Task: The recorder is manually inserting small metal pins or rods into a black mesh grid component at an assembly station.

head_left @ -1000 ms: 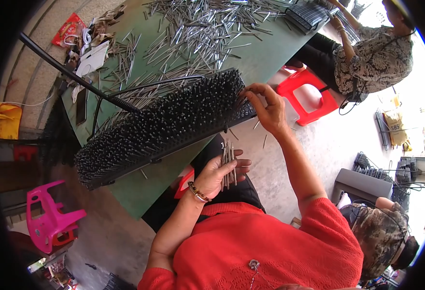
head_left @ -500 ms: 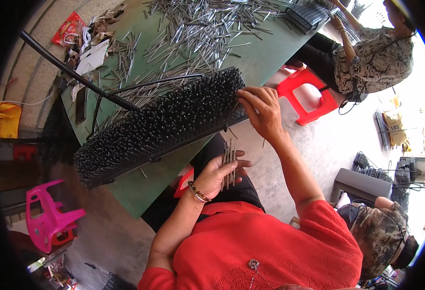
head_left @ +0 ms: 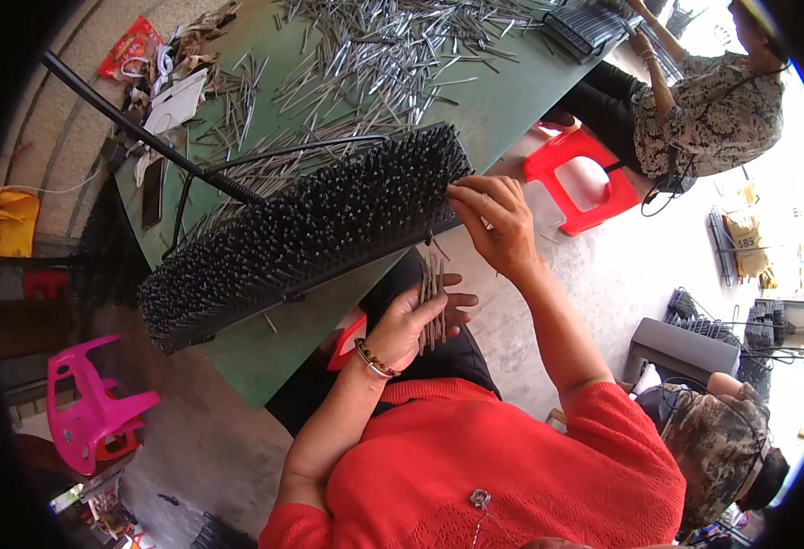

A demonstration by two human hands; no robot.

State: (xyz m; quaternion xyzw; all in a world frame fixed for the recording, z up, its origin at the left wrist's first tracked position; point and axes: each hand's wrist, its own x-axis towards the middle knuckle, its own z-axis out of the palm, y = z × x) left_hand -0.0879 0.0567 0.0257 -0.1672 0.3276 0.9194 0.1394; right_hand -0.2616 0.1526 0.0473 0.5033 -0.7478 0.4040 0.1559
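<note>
A long black frame densely set with upright black pins (head_left: pixel 310 220) lies tilted across the table's near edge, a bent black metal handle (head_left: pixel 155 142) rising from its far side. At its right end, my right hand (head_left: pixel 498 220) pinches with thumb and forefinger by the outermost pins; whatever sits between the fingertips is too small to make out. Below the frame, my left hand (head_left: pixel 416 320) holds a small bundle of thin metal strips (head_left: pixel 433 306) under its thumb, the other fingers spread out behind them.
Heaps of loose metal strips (head_left: pixel 375 55) cover the green table (head_left: pixel 484 105). A phone (head_left: pixel 153 194) lies at its left side. Red stool (head_left: pixel 539 165) and pink stool (head_left: pixel 82 403) stand on the floor. One co-worker (head_left: pixel 704 119) sits far right, another person (head_left: pixel 713 439) lower right.
My right hand has shifted slightly down and stays at the frame's right end. The bundle in my left hand has tilted and moved a little. The black frame has shifted slightly.
</note>
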